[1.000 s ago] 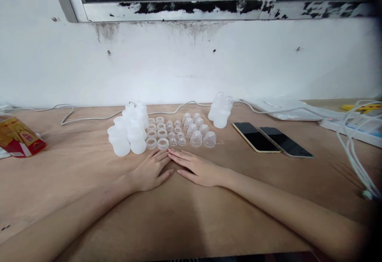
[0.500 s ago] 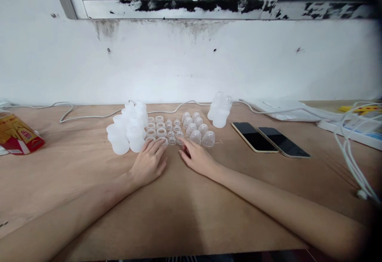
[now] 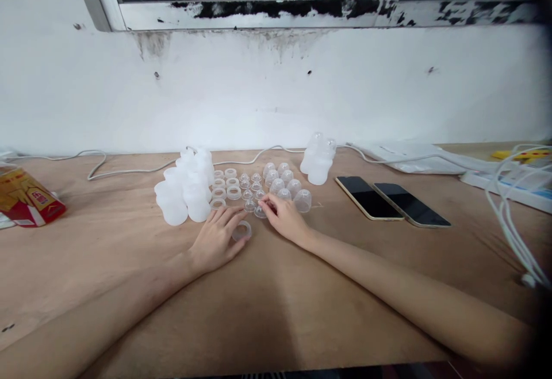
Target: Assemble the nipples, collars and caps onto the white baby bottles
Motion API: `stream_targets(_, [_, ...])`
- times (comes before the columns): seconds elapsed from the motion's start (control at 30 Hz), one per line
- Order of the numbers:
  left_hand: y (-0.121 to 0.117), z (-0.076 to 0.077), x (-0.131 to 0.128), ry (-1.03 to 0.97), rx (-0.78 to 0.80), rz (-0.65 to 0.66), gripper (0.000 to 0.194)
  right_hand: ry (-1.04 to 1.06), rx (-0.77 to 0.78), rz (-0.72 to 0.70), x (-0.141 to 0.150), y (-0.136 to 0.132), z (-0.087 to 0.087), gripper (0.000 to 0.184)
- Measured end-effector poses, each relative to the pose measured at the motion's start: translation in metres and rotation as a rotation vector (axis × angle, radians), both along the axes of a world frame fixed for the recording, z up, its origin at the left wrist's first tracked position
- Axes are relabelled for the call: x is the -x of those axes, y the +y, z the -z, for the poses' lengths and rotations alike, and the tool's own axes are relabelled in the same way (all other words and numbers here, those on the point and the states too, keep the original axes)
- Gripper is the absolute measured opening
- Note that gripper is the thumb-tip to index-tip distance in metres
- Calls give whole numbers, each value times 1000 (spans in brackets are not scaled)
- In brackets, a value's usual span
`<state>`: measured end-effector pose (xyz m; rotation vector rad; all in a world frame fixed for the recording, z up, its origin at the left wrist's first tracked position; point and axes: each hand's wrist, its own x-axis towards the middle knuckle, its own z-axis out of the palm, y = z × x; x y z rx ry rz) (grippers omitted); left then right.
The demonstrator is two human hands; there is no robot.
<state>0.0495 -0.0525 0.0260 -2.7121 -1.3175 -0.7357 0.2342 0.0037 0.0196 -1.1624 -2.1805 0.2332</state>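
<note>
My left hand (image 3: 216,238) is closed on a translucent screw ring (image 3: 242,237), tilted between fingers and thumb just above the tabletop. My right hand (image 3: 286,221) pinches a clear baby bottle nipple (image 3: 259,213) at the near end of the nipple rows. Beyond my left hand stand two rows of matching rings (image 3: 218,193) and a cluster of frosted white bottles (image 3: 172,203). More clear nipples (image 3: 247,195) sit in the middle. Clear dome caps (image 3: 302,201) stand in rows beside my right hand, which partly hides a near one.
Several capped bottles (image 3: 317,166) stand behind the domes. Two phones (image 3: 366,198) lie to the right, near a plastic bag (image 3: 409,160) and loose white cables (image 3: 509,218). A red and yellow carton (image 3: 32,198) is at the left. A thin cord (image 3: 129,169) runs along the wall.
The left hand has drawn a ring out of its row, toward me and slightly right. The right hand's fingers have closed on the near nipple, which has shifted slightly toward me.
</note>
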Motion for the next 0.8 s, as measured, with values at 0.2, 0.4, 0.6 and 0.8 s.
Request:
stream_targets(0.2, [2,4,2,-140,126,33,40,-253,18,-58,-6,-17,-1,22])
stream_targets(0.4, [12,11,7,-616,296,45,35,-351,-6,-38,-6,-20,-1,27])
stream_targets(0.6, [18,13,8,-473,259,-85,33,-374,-7,-41,-5,-20,-1,23])
stream_targets(0.8, [13,10,8,-461,294,-53,35,-143,-61,-124,-4,-19,-2,26])
